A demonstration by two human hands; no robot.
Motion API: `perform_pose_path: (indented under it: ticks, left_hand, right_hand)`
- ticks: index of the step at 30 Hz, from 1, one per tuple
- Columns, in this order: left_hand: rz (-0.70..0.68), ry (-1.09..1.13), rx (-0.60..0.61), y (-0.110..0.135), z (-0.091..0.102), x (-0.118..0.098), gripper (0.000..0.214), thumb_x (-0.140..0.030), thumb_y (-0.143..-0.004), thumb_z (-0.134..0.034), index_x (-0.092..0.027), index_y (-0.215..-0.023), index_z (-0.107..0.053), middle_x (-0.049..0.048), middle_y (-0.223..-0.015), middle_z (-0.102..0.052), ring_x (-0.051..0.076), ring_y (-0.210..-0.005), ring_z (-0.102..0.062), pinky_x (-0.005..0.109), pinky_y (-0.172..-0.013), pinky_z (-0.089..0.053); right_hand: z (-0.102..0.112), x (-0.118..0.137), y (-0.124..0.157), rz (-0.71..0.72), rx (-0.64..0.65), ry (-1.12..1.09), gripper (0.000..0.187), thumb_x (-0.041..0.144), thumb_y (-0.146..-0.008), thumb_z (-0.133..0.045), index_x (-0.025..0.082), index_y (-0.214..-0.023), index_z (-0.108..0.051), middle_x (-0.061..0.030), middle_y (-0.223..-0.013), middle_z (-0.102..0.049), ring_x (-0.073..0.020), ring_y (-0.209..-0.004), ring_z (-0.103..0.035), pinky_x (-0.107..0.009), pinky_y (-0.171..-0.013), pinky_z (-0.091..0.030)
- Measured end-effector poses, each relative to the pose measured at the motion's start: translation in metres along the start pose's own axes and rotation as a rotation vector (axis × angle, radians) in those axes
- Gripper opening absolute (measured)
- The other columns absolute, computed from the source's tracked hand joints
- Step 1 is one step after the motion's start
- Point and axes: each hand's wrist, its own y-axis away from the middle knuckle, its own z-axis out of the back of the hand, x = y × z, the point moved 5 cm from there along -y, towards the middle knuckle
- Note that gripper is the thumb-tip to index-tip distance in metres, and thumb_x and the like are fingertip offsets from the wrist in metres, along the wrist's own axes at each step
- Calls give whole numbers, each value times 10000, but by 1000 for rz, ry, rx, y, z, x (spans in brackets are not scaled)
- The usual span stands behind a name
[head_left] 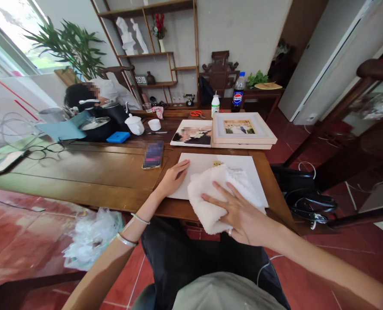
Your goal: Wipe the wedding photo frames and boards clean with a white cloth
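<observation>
A flat white panel (198,161) lies on the brown wooden table in front of me, with a small gold-coloured fitting (217,163) near its far middle. My left hand (174,178) rests on the panel's left side, fingers stretched out and holding nothing. A fluffy white towel (204,189), bunched up, covers much of the panel's middle and right and hangs past its near edge. Over the towel lies my right hand (235,211), fingers spread and pressing into it, the thumb side partly hidden in the folds.
Behind the panel are a photo print (191,134) and a white framed picture (243,129). A phone (153,154) lies to the left. Orange-handled scissors (197,113), a white bottle (215,105) and a cola bottle (238,92) stand farther back. Another person (114,90) leans at the far left.
</observation>
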Motion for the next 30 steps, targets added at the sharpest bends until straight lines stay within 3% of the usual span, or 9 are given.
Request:
perform_pose_path:
  ticks: [3,6,9,12,15,21,23,26,30]
  left_hand:
    - [7,-7,6,0,0,0,420,-321,-899,-406,-134,-1248,-546,92,-1354,-489,209,-1272,-434,366,-1098,-311]
    - [7,-4,7,0,0,0,413,-325,-900,-402,-152,-1245,-549,80,-1353,-492,209,-1271,-435,378,-1097,-313]
    - [6,1,3,0,1,2,415,-334,-900,-401,-156,-1243,-551,77,-1351,-496,209,-1272,-434,381,-1100,-306]
    - [0,9,4,0,1,3,409,-336,-899,-400,-169,-1239,-554,66,-1348,-501,208,-1270,-435,380,-1099,-304]
    - [-6,18,3,0,1,3,403,-317,-897,-401,-172,-1240,-556,62,-1347,-503,211,-1271,-434,375,-1097,-306]
    - [-20,47,58,1,1,0,362,-236,-839,-457,-215,-1161,-621,28,-1372,-476,251,-1242,-465,375,-1045,-373]
    - [-18,61,68,1,1,1,358,-230,-809,-494,-205,-1137,-636,44,-1367,-480,263,-1242,-463,380,-1042,-377]
    - [-22,62,63,0,1,1,365,-237,-824,-478,-183,-1152,-626,71,-1363,-482,252,-1266,-438,380,-1061,-355]
    - [-10,29,34,-1,1,1,391,-282,-885,-394,-179,-1212,-582,69,-1359,-487,224,-1275,-429,385,-1087,-320]
  right_hand:
    - [2,-12,-6,-12,-18,-5,500,96,-685,-523,233,-1161,-592,14,-1498,-240,-314,-1382,9,-584,-1085,-71]
    - [7,-47,-24,-79,-44,-12,441,101,-735,-504,205,-1155,-592,-36,-1466,-318,-288,-1386,-48,-560,-1085,-119]
    - [10,-85,-49,-178,-67,4,379,181,-809,-490,185,-1177,-580,-92,-1382,-443,-303,-1374,-127,-571,-1060,-170]
    - [9,-106,-72,-318,-137,58,370,250,-863,-438,212,-1207,-566,-83,-1359,-471,-351,-1349,-186,-628,-1019,-183]
    - [3,-92,-83,-357,-174,153,379,222,-818,-467,210,-1174,-597,-72,-1422,-392,-388,-1343,-163,-678,-1000,-130]
    - [-6,-5,-65,-122,-76,135,338,207,-746,-527,209,-1050,-674,-52,-1461,-327,-359,-1355,-136,-623,-1050,-99]
    - [-5,13,-55,-91,-39,98,324,205,-745,-523,188,-1024,-686,-65,-1454,-340,-363,-1354,-138,-616,-1055,-107]
    - [-1,15,-50,-105,-38,60,356,196,-759,-491,176,-1069,-665,-62,-1435,-374,-343,-1354,-156,-595,-1065,-124]
    - [3,-27,-64,-240,-93,91,430,184,-775,-467,204,-1186,-592,-60,-1429,-384,-336,-1346,-191,-603,-1046,-157]
